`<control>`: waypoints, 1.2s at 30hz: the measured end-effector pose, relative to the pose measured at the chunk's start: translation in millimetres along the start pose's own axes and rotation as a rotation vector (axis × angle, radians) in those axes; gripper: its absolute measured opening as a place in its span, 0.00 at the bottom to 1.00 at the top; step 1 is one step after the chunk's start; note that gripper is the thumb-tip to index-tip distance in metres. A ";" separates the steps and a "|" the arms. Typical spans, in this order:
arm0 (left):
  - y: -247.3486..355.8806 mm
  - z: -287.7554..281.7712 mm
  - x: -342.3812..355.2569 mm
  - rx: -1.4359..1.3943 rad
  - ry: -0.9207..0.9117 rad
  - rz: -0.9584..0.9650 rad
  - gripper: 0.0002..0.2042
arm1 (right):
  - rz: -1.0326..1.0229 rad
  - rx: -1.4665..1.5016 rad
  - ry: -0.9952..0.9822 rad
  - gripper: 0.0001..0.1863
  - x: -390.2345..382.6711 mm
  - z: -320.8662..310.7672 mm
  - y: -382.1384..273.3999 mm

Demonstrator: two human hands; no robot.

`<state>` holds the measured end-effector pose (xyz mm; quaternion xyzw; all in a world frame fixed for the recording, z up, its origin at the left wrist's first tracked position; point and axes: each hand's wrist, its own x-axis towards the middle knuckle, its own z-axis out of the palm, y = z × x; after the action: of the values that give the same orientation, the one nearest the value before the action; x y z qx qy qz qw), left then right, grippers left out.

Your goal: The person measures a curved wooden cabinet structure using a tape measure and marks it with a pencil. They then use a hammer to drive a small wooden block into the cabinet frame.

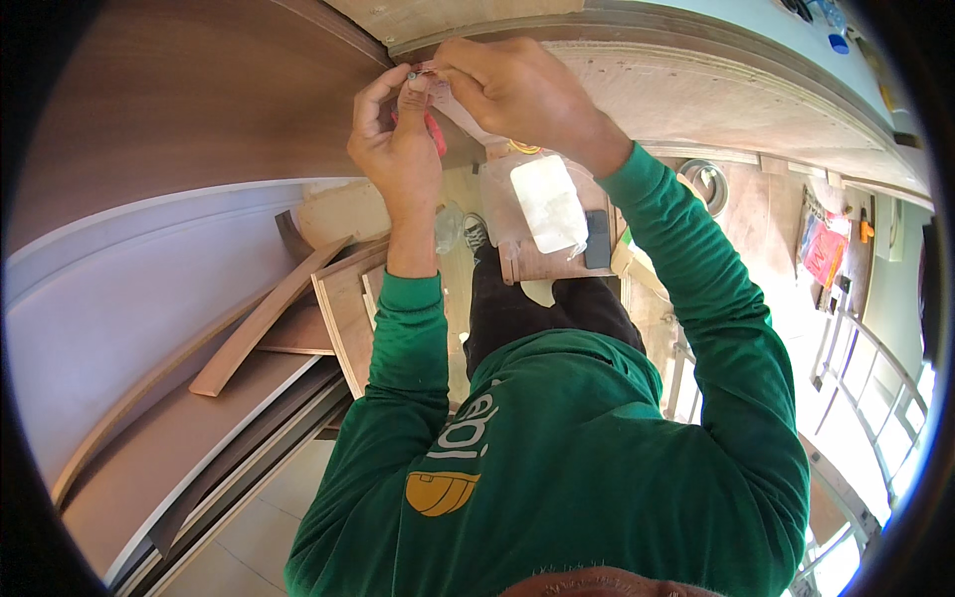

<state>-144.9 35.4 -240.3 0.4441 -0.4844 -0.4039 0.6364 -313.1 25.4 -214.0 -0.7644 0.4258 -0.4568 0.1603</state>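
"Where is the small metal piece [413,76] being held?"
"Near the upper right corner of the brown panel [179,109]. It is being pinched between the thumb and forefinger of the left hand [398,144], with hardly any gap being left."
"And the right hand [532,95]?"
"It is being held up farther right from the panel, fingers curled; what is being gripped there, if anything, cannot be told."
"Which hand is nearer?"
"The left, by which the piece is being touched; the right is being pointed leftward at it. The long axis cannot be read, only a small grey end being shown."
"And the red strip [435,134]?"
"It is being partly covered by the left hand, by the panel's right edge."
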 end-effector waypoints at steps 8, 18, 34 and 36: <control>-3.6 -8.6 5.9 0.067 -0.055 0.031 0.09 | -0.032 -0.024 0.012 0.07 0.5 0.8 2.0; 1.4 -9.0 6.3 0.101 -0.122 0.089 0.09 | 0.070 -0.131 -0.029 0.06 0.7 -2.1 -6.5; 9.6 -20.5 18.3 0.345 -0.202 0.122 0.10 | 0.061 -0.184 -0.084 0.11 7.4 -19.4 -22.9; 8.4 -22.4 19.6 0.369 -0.206 0.127 0.11 | 0.012 -0.197 -0.081 0.11 8.8 -30.7 -35.2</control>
<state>-118.4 23.1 -230.3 0.4782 -0.6393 -0.3109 0.5157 -319.0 43.5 -170.4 -0.7916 0.4666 -0.3805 0.1040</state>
